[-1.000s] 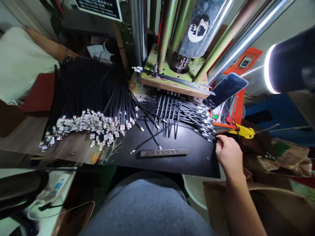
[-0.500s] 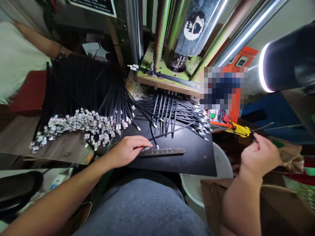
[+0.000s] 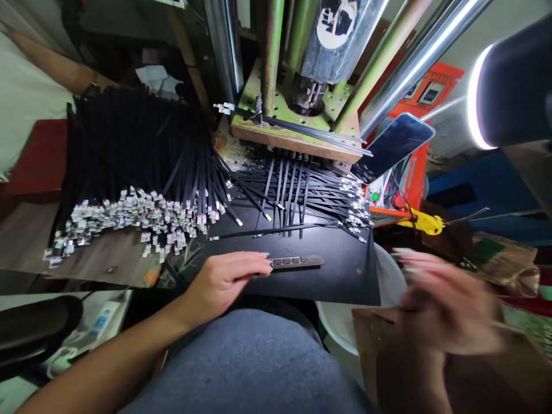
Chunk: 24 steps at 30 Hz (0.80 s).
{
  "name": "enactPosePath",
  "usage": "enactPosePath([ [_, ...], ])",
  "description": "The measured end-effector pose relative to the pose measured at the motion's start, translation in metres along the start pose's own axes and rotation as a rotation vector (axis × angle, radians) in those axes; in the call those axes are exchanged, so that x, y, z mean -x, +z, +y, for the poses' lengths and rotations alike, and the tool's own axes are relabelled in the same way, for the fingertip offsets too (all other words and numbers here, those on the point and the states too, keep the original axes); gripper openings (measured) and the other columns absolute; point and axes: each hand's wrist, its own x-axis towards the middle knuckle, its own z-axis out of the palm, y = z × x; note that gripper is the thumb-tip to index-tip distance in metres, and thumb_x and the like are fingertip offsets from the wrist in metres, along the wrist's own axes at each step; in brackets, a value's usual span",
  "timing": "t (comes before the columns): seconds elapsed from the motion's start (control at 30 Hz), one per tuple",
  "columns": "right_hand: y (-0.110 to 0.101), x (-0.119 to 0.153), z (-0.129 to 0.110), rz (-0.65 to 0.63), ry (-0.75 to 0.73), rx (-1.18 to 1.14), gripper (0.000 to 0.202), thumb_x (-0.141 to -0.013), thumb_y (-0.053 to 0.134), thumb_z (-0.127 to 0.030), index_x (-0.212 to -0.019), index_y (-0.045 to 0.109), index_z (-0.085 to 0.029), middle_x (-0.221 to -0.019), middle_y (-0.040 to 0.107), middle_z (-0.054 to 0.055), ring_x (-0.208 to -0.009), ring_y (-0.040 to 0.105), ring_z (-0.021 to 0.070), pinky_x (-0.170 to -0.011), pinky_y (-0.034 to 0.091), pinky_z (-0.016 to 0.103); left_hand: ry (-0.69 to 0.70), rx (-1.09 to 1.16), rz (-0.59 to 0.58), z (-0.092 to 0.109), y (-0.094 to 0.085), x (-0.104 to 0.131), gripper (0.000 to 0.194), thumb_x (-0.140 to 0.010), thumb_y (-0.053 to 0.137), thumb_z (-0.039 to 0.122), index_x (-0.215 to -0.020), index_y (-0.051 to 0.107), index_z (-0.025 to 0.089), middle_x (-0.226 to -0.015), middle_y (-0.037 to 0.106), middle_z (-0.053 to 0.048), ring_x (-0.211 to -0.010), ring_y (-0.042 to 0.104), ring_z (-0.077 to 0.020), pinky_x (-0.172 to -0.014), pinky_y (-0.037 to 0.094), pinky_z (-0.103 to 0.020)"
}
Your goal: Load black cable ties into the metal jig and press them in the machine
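Note:
My left hand [image 3: 230,279] is at the left end of a slotted metal strip [image 3: 297,261] on the black table [image 3: 345,282]. Its fingers are pressed together on that end and cover it. Blurred by motion, my right hand [image 3: 444,305] is in the air beyond the table's right edge; whether it holds anything is not clear. Black flat cables [image 3: 293,190] with small metal ends lie crossed behind the strip. One cable [image 3: 254,232] runs crosswise just behind it. A dense pile of similar cables [image 3: 138,149] covers the left board.
The press base [image 3: 297,138] stands behind the table with cables across it. A phone [image 3: 399,144] leans against the orange control box [image 3: 440,86] at right. A yellow tool [image 3: 425,223], white tub [image 3: 388,270] and dark lamp [image 3: 513,95] are on the right.
My right hand has moved down and away from the yellow tool. The cable whose end was by my left fingers now lies crosswise farther back. The view has shifted slightly.

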Motion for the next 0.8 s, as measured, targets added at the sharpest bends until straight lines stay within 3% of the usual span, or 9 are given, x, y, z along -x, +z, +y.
enactPosePath([
  [0.13, 0.079, -0.005, -0.036, -0.279, -0.151, -0.264, 0.028, -0.09, 0.051, -0.001, -0.106, 0.066, -0.019, -0.104, 0.072, 0.007, -0.106, 0.068, 0.0209, -0.096, 0.059, 0.04, 0.041, -0.04, 0.047, -0.003, 0.026, 0.001, 0.026, -0.089, 0.056, 0.002, -0.107, 0.068, 0.018, -0.108, 0.074, -0.002, -0.108, 0.068, -0.0121, -0.098, 0.054, -0.022],
  [0.23, 0.104, -0.01, -0.037, -0.321, -0.077, -0.305, 0.021, -0.092, 0.049, -0.001, -0.096, 0.064, -0.017, -0.095, 0.072, 0.007, -0.1, 0.07, 0.0165, -0.093, 0.059, 0.032, 0.073, -0.065, 0.066, -0.005, 0.034, -0.002, 0.02, -0.09, 0.058, 0.007, -0.104, 0.067, 0.018, -0.104, 0.074, -0.002, -0.104, 0.069, -0.0131, -0.094, 0.055, -0.024],
  [0.37, 0.104, -0.01, -0.034, -0.335, -0.147, -0.215, 0.019, -0.091, 0.05, -0.002, -0.095, 0.063, -0.015, -0.098, 0.072, 0.009, -0.097, 0.069, 0.0164, -0.091, 0.059, 0.032, 0.069, -0.157, 0.041, 0.0, 0.035, -0.007, 0.013, -0.089, 0.057, 0.008, -0.097, 0.062, 0.018, -0.096, 0.072, -0.001, -0.092, 0.07, -0.0157, -0.084, 0.057, -0.028],
  [0.57, 0.1, -0.013, -0.039, -0.373, -0.248, -0.103, 0.019, -0.093, 0.05, -0.004, -0.095, 0.064, -0.016, -0.094, 0.073, 0.007, -0.096, 0.069, 0.0184, -0.089, 0.059, 0.035, -0.016, -0.41, -0.159, 0.019, 0.038, -0.023, 0.011, -0.092, 0.047, 0.01, -0.092, 0.056, 0.017, -0.075, 0.065, 0.0, -0.067, 0.065, -0.0195, -0.064, 0.054, -0.034],
  [0.7, 0.106, -0.008, -0.037, -0.32, -0.269, -0.085, 0.017, -0.092, 0.051, -0.005, -0.097, 0.064, -0.015, -0.096, 0.073, 0.009, -0.096, 0.068, 0.0194, -0.088, 0.059, 0.035, 0.039, -0.383, -0.178, 0.016, 0.033, -0.025, 0.015, -0.095, 0.044, 0.012, -0.097, 0.058, 0.017, -0.085, 0.068, -0.003, -0.078, 0.067, -0.0197, -0.074, 0.057, -0.035],
  [0.8, 0.105, -0.006, -0.034, -0.376, -0.246, -0.096, 0.016, -0.091, 0.053, -0.005, -0.095, 0.065, -0.015, -0.098, 0.073, 0.008, -0.101, 0.066, 0.0209, -0.092, 0.057, 0.038, 0.01, -0.359, -0.13, 0.001, 0.01, -0.015, 0.023, -0.096, 0.047, 0.012, -0.116, 0.058, 0.018, -0.109, 0.068, -0.005, -0.102, 0.066, -0.0175, -0.093, 0.054, -0.033],
])
